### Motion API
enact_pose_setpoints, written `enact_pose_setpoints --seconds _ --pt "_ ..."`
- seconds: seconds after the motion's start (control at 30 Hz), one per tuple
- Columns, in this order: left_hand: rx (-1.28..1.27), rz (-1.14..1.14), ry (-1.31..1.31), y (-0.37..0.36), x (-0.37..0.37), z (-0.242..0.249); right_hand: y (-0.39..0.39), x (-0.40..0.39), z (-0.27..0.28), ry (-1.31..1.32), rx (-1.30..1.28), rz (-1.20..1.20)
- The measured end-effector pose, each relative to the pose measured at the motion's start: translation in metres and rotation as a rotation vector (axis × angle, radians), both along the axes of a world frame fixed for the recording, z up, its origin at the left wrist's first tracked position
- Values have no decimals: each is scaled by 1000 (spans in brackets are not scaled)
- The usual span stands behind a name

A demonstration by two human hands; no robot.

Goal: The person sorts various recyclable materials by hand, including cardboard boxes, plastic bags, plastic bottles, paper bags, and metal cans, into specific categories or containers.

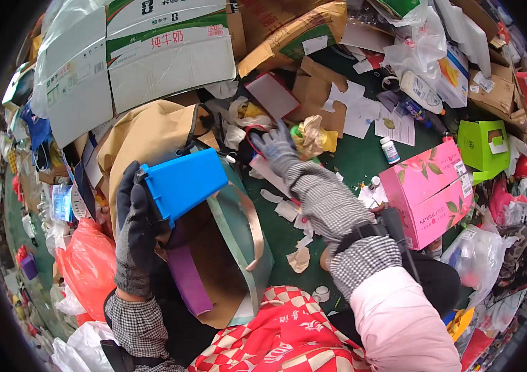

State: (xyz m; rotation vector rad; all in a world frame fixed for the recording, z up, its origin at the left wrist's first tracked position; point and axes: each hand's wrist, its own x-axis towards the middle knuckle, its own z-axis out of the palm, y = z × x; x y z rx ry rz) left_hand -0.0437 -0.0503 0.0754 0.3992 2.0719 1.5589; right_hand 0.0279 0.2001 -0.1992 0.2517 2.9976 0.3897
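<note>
My left hand (pixel 134 226), in a dark grey glove, grips a blue plastic box (pixel 186 184) by its left end, above an open paper bag (pixel 257 248) with a pale ribbon handle. A beige bag (pixel 142 133) lies behind the box. My right hand (pixel 276 149), in a grey glove, reaches forward over the litter, its index finger stretched out. It is beside a crumpled yellow and tan wrapper (pixel 313 137) and near a thin red loop. What lies under its palm is hidden.
Flattened milk cartons (pixel 167 53) stand at the back left. A pink box (pixel 428 192), a white bottle (pixel 390 150) and a green box (pixel 483 149) are on the right. A red plastic bag (pixel 88 266) sits at the left.
</note>
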Motion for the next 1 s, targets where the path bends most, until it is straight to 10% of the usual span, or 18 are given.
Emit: enact_pose_setpoints --seconds 0.07,0.33,0.5,0.6,0.7,0.77,1.0 --pt "-31 -22 64 -2 -5 -3 18 26 40 -261 -234 21" --pt "21 -130 92 -3 -16 -13 189 103 112 352 -1580 -523" --pt "-227 -324 584 0 -19 -12 217 161 156 1231 -1676 -844" --pt "-172 -251 474 4 -16 -10 201 178 112 885 -1485 -1311" --pt "-102 -224 392 3 -17 -13 169 179 7 486 -1142 -915" --pt "-269 -399 813 -7 -26 -22 117 151 0 205 -715 -965" --pt "234 -64 -208 -20 -31 -30 62 138 -29 329 -707 -866"
